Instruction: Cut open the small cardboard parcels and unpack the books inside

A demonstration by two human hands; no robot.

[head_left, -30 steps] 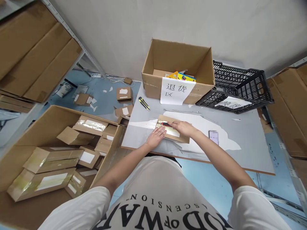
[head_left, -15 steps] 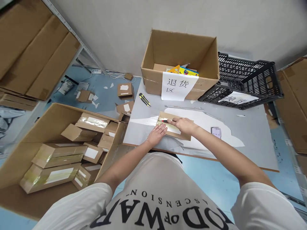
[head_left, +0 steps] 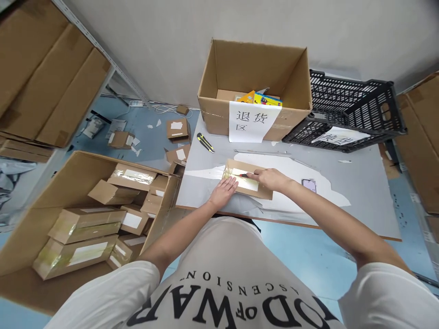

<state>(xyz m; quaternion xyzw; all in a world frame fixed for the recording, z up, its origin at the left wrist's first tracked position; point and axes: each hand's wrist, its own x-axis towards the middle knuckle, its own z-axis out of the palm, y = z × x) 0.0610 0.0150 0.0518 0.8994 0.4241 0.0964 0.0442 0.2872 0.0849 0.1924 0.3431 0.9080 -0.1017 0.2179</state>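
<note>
My right hand (head_left: 272, 179), pinching the red cutter (head_left: 244, 175), has slid farther from the taped left end of the carton (head_left: 264, 191), which lies on the worktop (head_left: 363, 192). My left hand (head_left: 223, 193) stays flat, fingers lightly fanned, on the carton's near left corner. My grip hides most of the cutter; its blade is hard to make out.

The right grip (head_left: 269, 178) hides part of the red-and-black cutter (head_left: 243, 175)
</note>
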